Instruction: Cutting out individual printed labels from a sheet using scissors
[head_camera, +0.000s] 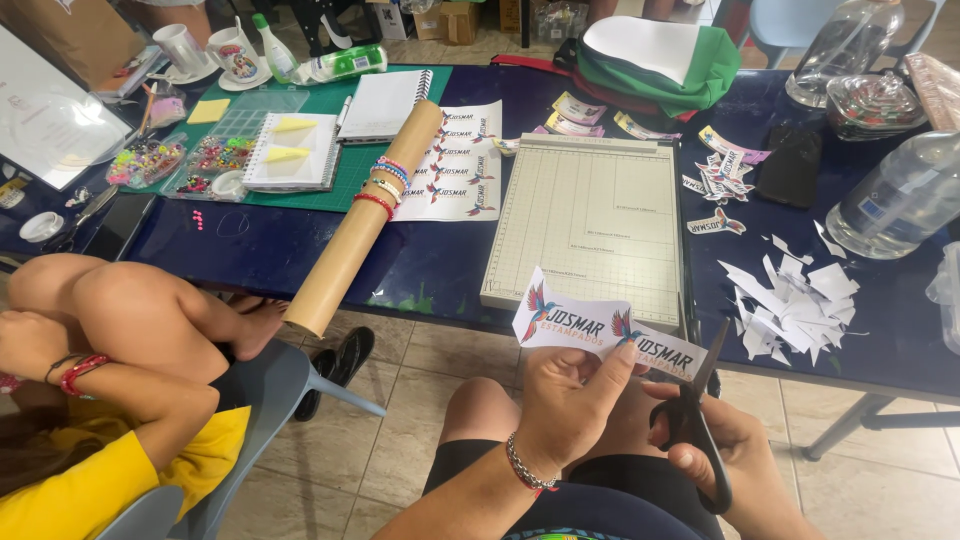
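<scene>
Left hand (570, 400) pinches a printed paper strip (600, 330); right hand (715, 440) grips black scissors (700, 410) beside it.

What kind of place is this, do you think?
Probably a home craft table: a paper trimmer, bead trays and paper offcuts lie on it while the left hand holds printed paper and the right hand works scissors.

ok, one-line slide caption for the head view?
Left hand holds a printed paper strip while right hand cuts it with black scissors beside a paper trimmer.
</scene>
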